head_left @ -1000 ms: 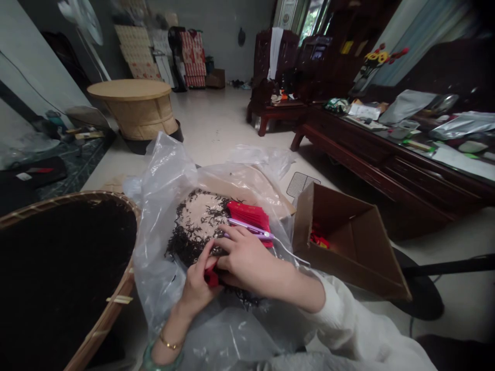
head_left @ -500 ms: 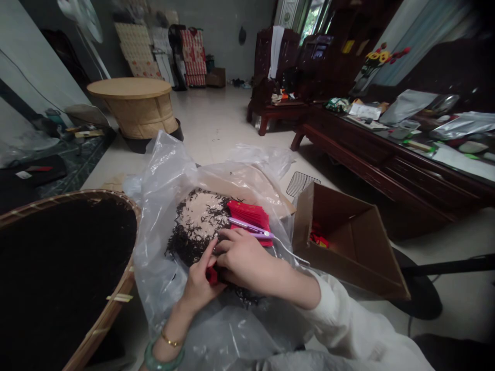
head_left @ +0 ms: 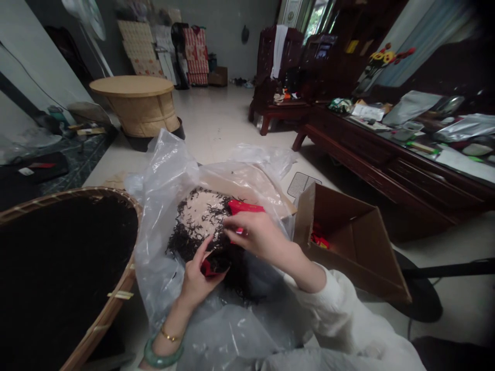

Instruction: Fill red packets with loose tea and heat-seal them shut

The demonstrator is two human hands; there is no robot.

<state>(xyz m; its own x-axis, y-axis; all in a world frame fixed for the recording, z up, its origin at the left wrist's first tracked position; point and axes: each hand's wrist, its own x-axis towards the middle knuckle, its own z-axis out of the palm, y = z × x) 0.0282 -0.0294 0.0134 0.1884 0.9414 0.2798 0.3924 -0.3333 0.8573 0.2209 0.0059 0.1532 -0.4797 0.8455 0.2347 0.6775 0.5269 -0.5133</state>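
Red packet (head_left: 207, 268) is sitting in the left hand (head_left: 194, 283), above the clear plastic sheet (head_left: 228, 332) and beside the loose dark strands (head_left: 181, 243). Its mouth is gaping upward, bright red walls standing apart around a dark interior; individual pieces inside are blurring together, and the hand is hiding the lower part. Left-hand fingers are clamping the packet's side, one digit extending past the rim. Right hand (head_left: 260, 232) is hovering apart from it, near the red packet stack (head_left: 244, 206); its fingers are bending toward the thumb, whether pinching anything, cannot tell.
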